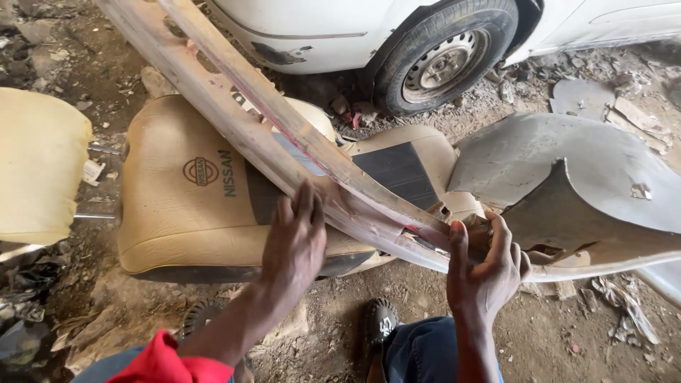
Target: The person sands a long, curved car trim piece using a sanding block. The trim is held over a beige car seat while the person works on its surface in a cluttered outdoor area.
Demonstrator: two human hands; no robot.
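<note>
Dirt yard floor (340, 298) w/ rubble; white car (319, 28) behind, tan fabric car seat (177, 206) lying flat. Long dusty beige car bumper panel (298, 142) rests across the seat. Left hand (296, 237) open, palm flat on panel; right hand (489, 266) closed round its broken edge near grey curved fender piece (589, 177). Risk: jagged edge could cut fingers; panel may slide off seat.
</note>
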